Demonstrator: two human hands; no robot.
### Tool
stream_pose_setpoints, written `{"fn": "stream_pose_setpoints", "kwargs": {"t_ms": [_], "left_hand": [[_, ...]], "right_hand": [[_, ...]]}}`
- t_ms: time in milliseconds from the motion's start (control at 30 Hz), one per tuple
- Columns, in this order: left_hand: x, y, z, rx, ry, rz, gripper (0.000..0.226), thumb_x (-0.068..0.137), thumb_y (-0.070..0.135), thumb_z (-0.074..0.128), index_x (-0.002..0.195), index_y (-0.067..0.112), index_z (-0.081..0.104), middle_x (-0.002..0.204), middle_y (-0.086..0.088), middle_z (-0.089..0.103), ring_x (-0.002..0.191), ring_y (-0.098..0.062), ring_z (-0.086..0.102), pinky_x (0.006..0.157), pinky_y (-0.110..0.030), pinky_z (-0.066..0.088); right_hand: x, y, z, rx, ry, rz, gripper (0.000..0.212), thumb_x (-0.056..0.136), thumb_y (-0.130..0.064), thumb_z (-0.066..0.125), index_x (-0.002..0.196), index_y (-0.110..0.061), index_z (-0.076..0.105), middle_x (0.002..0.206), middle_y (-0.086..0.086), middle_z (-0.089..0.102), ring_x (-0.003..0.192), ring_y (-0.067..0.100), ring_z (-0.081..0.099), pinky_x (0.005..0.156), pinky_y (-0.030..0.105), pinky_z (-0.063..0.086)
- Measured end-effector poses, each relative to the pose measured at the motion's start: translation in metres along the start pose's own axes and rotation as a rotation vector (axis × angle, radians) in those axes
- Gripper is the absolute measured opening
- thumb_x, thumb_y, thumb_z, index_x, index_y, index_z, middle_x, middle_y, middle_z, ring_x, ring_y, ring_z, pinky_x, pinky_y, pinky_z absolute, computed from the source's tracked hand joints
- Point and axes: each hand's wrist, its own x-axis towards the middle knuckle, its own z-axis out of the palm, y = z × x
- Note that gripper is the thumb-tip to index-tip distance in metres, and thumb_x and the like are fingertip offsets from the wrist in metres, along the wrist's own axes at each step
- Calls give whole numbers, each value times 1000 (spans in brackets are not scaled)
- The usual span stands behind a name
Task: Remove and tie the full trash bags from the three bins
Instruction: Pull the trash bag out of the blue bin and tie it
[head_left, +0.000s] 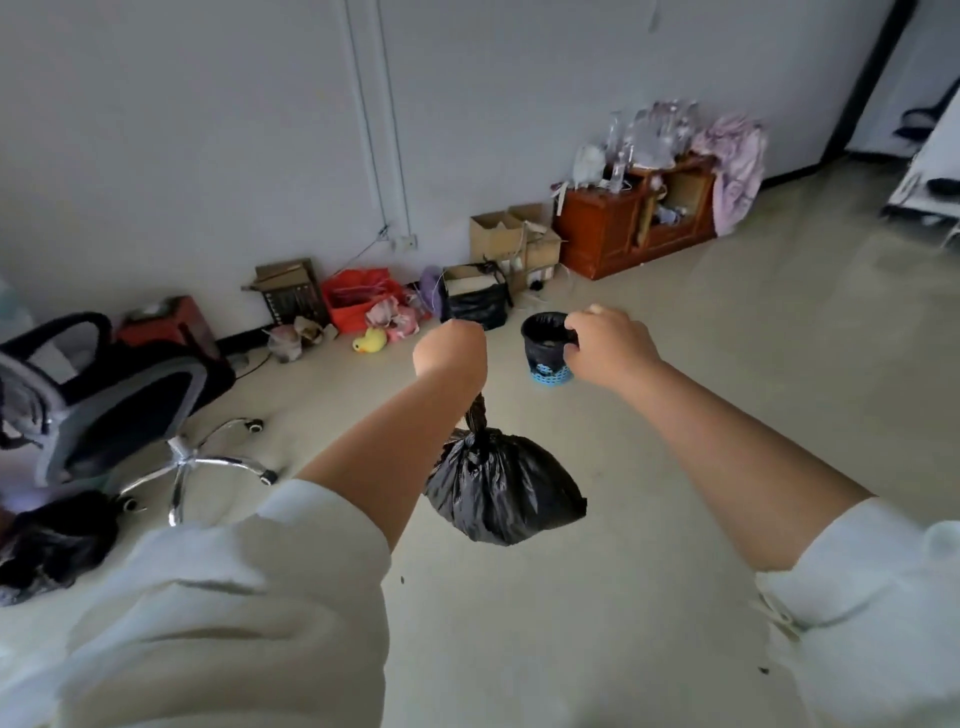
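My left hand (451, 354) is closed around the twisted neck of a knotted black trash bag (501, 488), which hangs in the air below my fist. A small blue bin (549, 371) lined with a black bag (540, 338) stands on the floor further off. My right hand (608, 347) is stretched out in front of that bin's right rim, fingers curled, overlapping it in the picture. Whether the fingers touch the liner I cannot tell; the bin looks further away than the hand.
An office chair (104, 410) with a chrome base stands at the left, dark clothing (52, 545) on the floor beside it. Cardboard boxes (514, 244), a red bag (358, 301), a yellow plush duck (370, 341) and a wooden cabinet (634, 223) line the far wall.
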Motion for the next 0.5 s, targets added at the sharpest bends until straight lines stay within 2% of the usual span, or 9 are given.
{"fn": "stream_pose_setpoints", "kwargs": {"t_ms": [167, 333, 433, 500], "left_hand": [[142, 34, 9, 12, -69, 11, 38, 90, -6, 42, 127, 2, 52, 130, -15, 50, 121, -33, 49, 95, -39, 45], [289, 61, 19, 20, -137, -14, 38, 91, -2, 42, 125, 6, 54, 129, -12, 52, 119, -31, 51, 90, -39, 45], [366, 63, 38, 23, -187, -11, 35, 91, 1, 43, 122, 6, 57, 125, -12, 56, 115, -30, 54, 79, -32, 45], [419, 61, 55, 33, -223, -17, 35, 91, 0, 42, 121, 5, 57, 124, -13, 56, 115, -30, 55, 83, -33, 48]], "right_hand": [[142, 49, 30, 13, -55, -14, 35, 89, -24, 48, 122, -11, 54, 121, 11, 52, 114, 30, 48, 87, 37, 43], [288, 95, 49, 25, -97, -59, 37, 89, -27, 49, 121, -11, 54, 124, 11, 52, 116, 31, 47, 87, 37, 42], [363, 114, 66, 24, -137, -78, 36, 88, -27, 50, 119, -10, 55, 122, 11, 53, 115, 30, 47, 86, 36, 42], [414, 123, 82, 20, -160, -97, 35, 88, -26, 50, 118, -9, 56, 122, 12, 53, 114, 30, 47, 87, 37, 42]]}}
